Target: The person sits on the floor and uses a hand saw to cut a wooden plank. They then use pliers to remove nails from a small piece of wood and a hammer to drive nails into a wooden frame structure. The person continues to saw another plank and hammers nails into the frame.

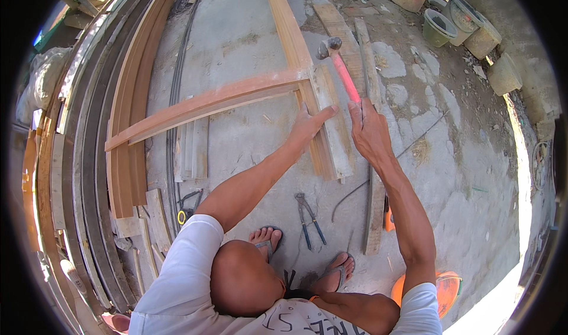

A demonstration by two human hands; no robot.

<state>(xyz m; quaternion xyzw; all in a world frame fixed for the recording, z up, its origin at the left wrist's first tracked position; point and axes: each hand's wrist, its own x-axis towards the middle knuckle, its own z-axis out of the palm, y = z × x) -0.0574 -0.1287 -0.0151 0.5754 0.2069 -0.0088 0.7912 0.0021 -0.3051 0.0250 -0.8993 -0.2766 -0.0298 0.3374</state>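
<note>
My right hand (370, 131) is wrapped round the pink-red handle of a hammer (344, 75). The hammer's dark, rounded head is raised above the right side of a wooden frame. With the thumb on top, my left hand (309, 126) grips a whitish, worn board (332, 135) laid along the frame's side beam (286, 27). A reddish crosspiece (216, 95) meets that beam just beyond my left hand and runs left to a grooved wooden beam (121, 178). Pincers (310, 221) with dark handles lie open on the concrete near my sandalled feet.
Long timbers (80, 175) are stacked along the left, beside dark rods (176, 75). Rough planks (374, 211) lie on the right, near an orange container (448, 290). Several buckets (439, 27) stand by the wall at the far right. A thin bent rod (349, 193) crosses the floor.
</note>
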